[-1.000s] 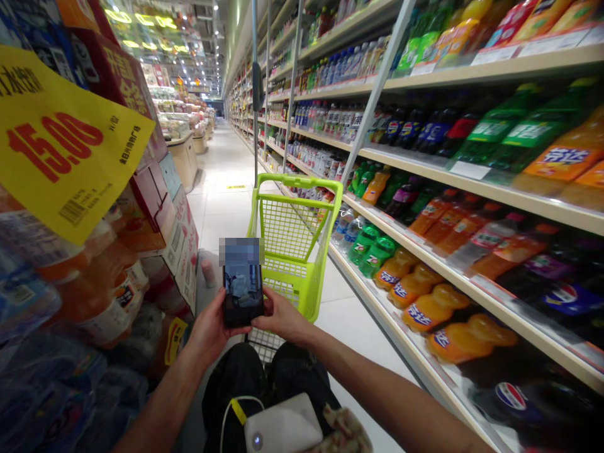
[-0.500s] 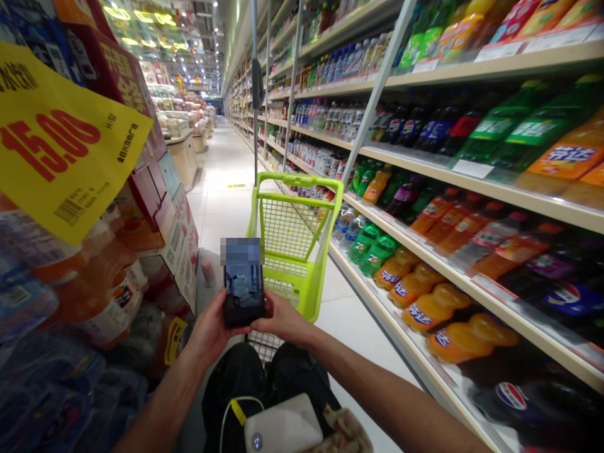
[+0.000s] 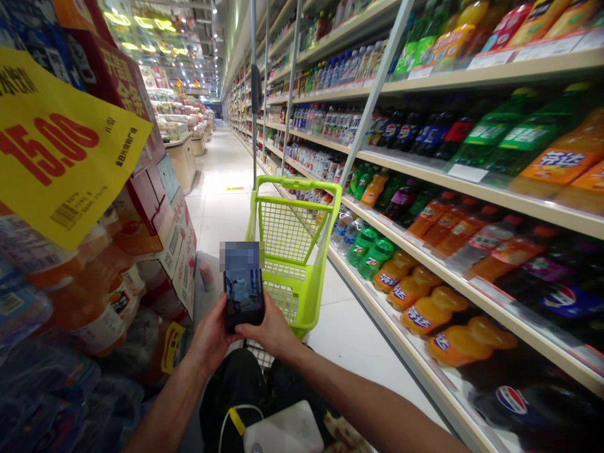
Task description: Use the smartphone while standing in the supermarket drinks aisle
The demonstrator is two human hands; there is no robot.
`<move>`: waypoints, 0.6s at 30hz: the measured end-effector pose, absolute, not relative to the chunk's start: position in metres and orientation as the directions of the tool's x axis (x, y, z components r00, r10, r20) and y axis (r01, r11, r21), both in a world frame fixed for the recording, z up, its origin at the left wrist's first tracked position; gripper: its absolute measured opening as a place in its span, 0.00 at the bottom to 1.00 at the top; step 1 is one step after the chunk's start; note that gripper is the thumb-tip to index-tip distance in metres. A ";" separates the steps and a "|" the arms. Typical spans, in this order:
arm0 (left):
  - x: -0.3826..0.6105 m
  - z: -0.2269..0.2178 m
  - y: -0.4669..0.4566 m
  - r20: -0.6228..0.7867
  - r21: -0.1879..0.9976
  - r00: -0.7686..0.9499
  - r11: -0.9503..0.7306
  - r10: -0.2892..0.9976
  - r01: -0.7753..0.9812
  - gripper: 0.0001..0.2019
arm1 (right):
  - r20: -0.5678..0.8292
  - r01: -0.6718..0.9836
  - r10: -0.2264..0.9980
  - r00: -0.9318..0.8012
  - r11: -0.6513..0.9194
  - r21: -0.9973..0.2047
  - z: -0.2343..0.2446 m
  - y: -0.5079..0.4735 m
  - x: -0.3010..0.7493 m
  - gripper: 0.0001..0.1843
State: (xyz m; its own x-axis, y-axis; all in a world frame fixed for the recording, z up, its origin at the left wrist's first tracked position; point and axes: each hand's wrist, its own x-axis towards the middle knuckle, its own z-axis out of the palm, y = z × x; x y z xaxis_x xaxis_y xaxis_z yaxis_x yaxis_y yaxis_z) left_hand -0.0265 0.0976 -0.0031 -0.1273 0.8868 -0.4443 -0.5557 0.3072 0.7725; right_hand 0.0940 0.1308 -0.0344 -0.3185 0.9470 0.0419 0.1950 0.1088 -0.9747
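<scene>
A dark smartphone (image 3: 243,296) is held upright between both hands, its lit screen facing me; the top of it is blurred out. My left hand (image 3: 213,328) is closed around the phone's left edge and lower corner. Along the right edge and bottom, my right hand (image 3: 270,326) grips it, with the thumb at the lower front. Just beyond the phone stands a lime-green shopping cart (image 3: 292,270) with a mesh basket. On my lap lies a white power bank (image 3: 285,431), beside a white cable (image 3: 225,423) with a yellow tag.
Shelves of bottled drinks (image 3: 429,308) line the right side. To the left are stacked cartons (image 3: 174,264), shrink-wrapped bottles (image 3: 106,314) and a yellow price sign (image 3: 66,145). A pale tiled aisle (image 3: 217,170) runs ahead between them.
The right thumb has moved inward over the phone's lower front. The phone and both hands stay in nearly the same place; the view has shifted slightly.
</scene>
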 end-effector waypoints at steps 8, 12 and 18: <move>-0.029 -0.005 0.097 -0.454 0.769 -0.112 0.326 0.884 -0.550 0.15 | 0.035 0.078 0.911 -0.411 0.074 -0.994 -0.039 0.134 0.098 0.31; -0.030 -0.005 0.097 -0.444 0.774 -0.090 0.331 0.892 -0.539 0.15 | 0.013 0.007 0.882 -0.472 0.019 -1.000 -0.036 0.139 0.101 0.31; -0.030 -0.005 0.097 -0.432 0.776 -0.078 0.326 0.899 -0.540 0.14 | -0.035 -0.020 0.850 -0.526 -0.053 -0.998 -0.023 0.142 0.105 0.29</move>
State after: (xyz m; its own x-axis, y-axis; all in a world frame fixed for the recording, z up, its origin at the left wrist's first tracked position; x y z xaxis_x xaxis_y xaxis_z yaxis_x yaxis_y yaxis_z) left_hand -0.0298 0.0973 -0.0049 -0.0775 0.8985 -0.4320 -0.5402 0.3263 0.7757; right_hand 0.1052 0.1417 -0.0232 -0.5264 0.8495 -0.0345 -0.0200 -0.0530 -0.9984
